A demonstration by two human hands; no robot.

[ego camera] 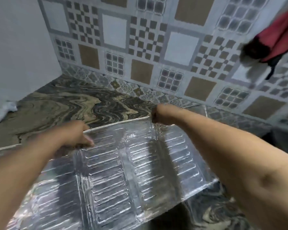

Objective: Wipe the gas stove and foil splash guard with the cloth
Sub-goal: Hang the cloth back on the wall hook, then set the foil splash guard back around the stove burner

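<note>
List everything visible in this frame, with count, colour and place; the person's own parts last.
embossed silver foil splash guard: one, silver, held at its top edge over the counter
swirled marble counter: one, grey and tan, under and behind the guard
patterned wall tiles: many, grey, white and tan, back wall
crumpled white cloth: one, white, far left on the counter
red fabric item: one, red, upper right, blurred
left hand: grips the guard's top edge
right hand: fingers curled on the top edge
</note>
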